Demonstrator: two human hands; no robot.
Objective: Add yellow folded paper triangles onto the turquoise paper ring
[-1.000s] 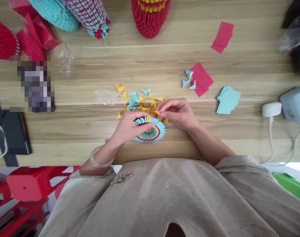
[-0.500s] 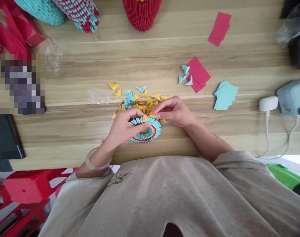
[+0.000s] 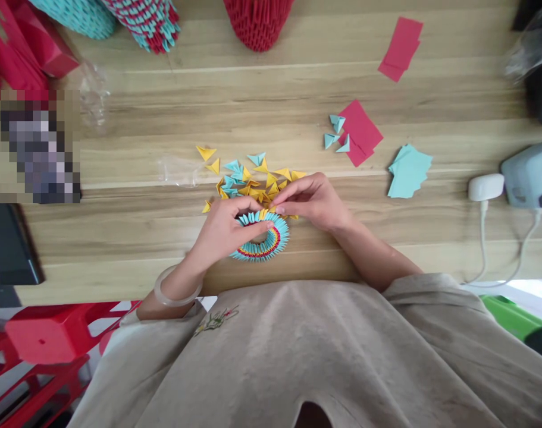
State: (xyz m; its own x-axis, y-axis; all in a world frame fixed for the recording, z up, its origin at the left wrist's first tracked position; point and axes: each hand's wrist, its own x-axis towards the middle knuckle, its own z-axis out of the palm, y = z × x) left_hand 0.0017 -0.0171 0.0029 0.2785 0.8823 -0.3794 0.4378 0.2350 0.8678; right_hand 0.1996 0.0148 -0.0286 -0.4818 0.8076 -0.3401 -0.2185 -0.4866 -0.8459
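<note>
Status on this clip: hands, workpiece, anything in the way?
Left hand grips paper ring. Right hand pinches yellow piece at its rim. Loose folded pieces heaped just beyond.

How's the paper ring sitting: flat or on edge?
Flat: the ring lies on the table, hole facing up, left hand holding its rim.

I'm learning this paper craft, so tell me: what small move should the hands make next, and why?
Probably press the yellow piece down onto the far rim of the ring. The right hand pinches it right at that rim, the left hand grips the ring on the table, and loose folded pieces lie just behind.
</note>
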